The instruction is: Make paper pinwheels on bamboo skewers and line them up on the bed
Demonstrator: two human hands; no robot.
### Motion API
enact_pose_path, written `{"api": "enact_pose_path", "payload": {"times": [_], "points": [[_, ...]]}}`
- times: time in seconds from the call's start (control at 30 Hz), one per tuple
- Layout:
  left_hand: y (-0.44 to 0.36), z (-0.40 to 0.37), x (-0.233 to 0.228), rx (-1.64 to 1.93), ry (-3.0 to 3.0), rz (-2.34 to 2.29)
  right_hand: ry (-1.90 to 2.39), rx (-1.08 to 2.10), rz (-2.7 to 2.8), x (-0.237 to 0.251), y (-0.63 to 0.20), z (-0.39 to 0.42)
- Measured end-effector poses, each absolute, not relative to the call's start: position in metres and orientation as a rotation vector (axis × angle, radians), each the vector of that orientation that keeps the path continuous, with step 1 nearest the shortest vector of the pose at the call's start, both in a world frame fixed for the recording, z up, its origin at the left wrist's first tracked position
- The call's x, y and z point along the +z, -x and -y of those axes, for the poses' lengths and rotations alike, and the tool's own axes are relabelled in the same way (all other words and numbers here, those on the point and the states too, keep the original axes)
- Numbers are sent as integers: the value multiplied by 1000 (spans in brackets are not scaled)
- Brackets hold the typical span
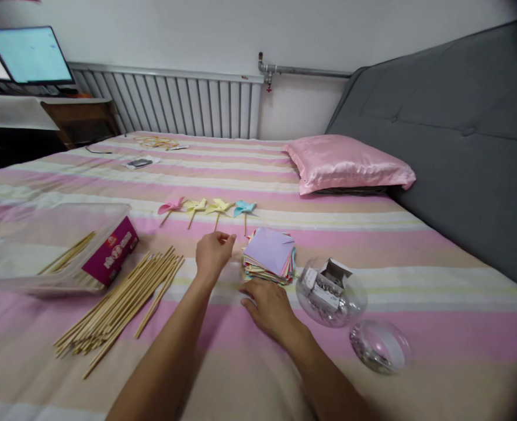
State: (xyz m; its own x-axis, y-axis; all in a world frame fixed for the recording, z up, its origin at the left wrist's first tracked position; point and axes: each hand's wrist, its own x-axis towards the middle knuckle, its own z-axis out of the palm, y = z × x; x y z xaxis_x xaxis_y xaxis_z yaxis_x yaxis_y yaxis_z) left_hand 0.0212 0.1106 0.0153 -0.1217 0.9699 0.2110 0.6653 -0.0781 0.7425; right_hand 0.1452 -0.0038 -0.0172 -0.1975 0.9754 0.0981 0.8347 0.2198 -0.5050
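Observation:
My left hand (214,252) is over the middle of the bed, its fingers loosely bent and a small gap showing between thumb and fingertip; I see nothing in it. Just beyond it, the lower stick end of a yellow paper pinwheel (218,206) comes close to the fingers. Alongside lie a pink pinwheel (170,206), another yellow pinwheel (195,206) and a blue pinwheel (244,207) in a row. My right hand (269,304) rests by the near edge of a stack of coloured square papers (267,250), purple on top, fingers apart and holding nothing.
Wooden sticks (122,304) lie in a loose pile on the left, beside a clear plastic box (118,248) with more sticks. A clear round container (328,292) holds small boxes and metal bits; a smaller round dish (380,346) sits nearer. A pink pillow (350,164) lies behind.

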Motion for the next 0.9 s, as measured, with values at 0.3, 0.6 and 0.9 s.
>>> {"api": "enact_pose_path", "payload": {"times": [0.3,0.6,0.9], "points": [[-12,-56,-3,1338,-1656,-1616,1653,376,2135,-7,-145,8],[-6,-70,-23,1472,-1674,-1546,1592,21,1591,1,-168,3],[-9,-61,-21,1407,-1670,-1538,1729,-50,1770,-11,-175,-4]]}}
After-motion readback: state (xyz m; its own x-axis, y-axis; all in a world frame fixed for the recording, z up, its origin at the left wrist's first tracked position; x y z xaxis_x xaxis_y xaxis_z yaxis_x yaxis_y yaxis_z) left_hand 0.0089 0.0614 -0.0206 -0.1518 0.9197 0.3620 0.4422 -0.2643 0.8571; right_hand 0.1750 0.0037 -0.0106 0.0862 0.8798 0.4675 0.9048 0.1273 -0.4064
